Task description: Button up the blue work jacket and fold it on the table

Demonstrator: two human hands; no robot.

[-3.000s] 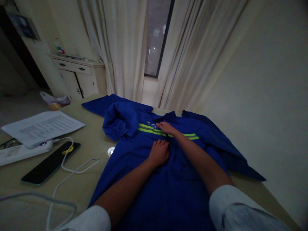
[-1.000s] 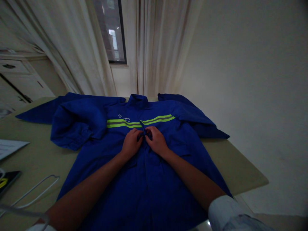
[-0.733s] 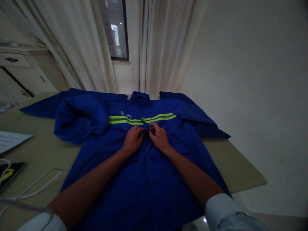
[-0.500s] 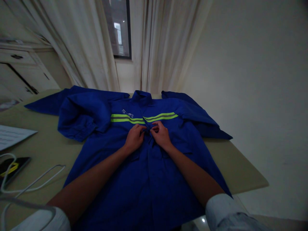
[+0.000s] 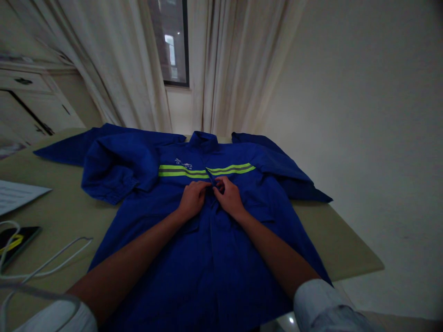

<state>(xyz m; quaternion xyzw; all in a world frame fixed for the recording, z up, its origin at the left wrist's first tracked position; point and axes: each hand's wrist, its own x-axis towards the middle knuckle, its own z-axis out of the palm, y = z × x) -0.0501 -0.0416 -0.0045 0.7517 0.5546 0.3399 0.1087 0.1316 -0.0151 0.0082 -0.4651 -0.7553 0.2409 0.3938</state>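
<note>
A blue work jacket (image 5: 187,276) lies spread front side up, its collar at the far end. A yellow-green reflective stripe with a grey band crosses its chest, and white lettering shows above it on the left. Just below the stripe, at the front opening, my left hand (image 5: 194,199) has its fingers closed on the placket edge. My right hand (image 5: 228,196) pinches the other side of the placket, close beside the left. A narrow flap of the opening stands up between them. Whether a button lies under my fingertips is hidden.
The jacket rests on a greenish-beige table (image 5: 346,244). At left are a printed sheet (image 5: 20,196), a dark flat object (image 5: 26,242) with a yellow mark, and a white cable (image 5: 65,258). Behind are curtains (image 5: 235,69), a window, and a white cabinet (image 5: 31,101).
My fingers have shifted slightly on the placket, and the right hand's fingers have lifted and turned a little. The bunched cloth between my hands looks flatter. The jacket otherwise lies the same.
</note>
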